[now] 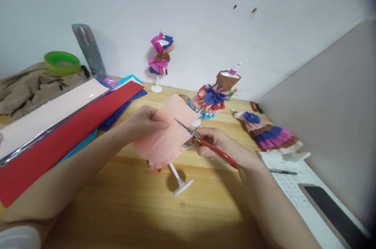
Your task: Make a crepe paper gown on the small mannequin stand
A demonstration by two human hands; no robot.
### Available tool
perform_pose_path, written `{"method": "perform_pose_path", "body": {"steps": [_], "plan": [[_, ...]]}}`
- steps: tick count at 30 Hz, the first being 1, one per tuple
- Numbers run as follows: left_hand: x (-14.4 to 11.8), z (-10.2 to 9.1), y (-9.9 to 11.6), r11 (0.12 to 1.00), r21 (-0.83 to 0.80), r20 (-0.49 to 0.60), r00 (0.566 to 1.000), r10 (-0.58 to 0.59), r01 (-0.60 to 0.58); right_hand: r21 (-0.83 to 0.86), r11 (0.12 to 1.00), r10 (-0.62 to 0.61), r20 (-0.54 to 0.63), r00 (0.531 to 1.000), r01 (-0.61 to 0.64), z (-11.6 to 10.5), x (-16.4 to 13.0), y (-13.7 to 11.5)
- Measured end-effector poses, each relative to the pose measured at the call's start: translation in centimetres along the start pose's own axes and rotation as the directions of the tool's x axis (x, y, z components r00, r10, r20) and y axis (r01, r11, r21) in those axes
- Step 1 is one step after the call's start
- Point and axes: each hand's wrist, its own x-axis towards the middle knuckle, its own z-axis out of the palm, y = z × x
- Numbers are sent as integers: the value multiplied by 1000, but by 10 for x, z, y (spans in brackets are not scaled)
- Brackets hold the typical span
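Observation:
A sheet of pink crepe paper [164,139] is pinched between the thumb and fingers of my left hand [146,125]. My right hand [216,143] grips red-handled scissors [219,152], whose blades lie at the paper's right part, pointing up and left. Whether the blades are cutting through it I cannot tell. Below the sheet a small white doll stand [179,181] lies tipped over on the table, its upper part hidden behind the paper. Behind the scissors stands a mini mannequin in a layered paper dress [210,98] with a blue flower.
Red paper [88,127] and other coloured sheets lie left. Behind them are a green tape roll [62,63] and a grey bottle [89,51]. Another dressed mannequin [161,55] stands by the wall. At right are a lying paper dress [268,133], a pen [283,172] and a phone [331,213].

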Motion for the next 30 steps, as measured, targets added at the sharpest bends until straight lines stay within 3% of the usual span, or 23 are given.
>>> {"method": "perform_pose_path", "body": {"steps": [22, 30], "plan": [[2, -1, -2, 997, -73, 18, 999, -34, 36, -15, 990, 140, -12, 990, -140, -4, -3, 8], [5, -2, -9, 989, -149, 67, 998, -14, 24, -35, 999, -36, 33, 999, 37, 0, -2, -3]]}}
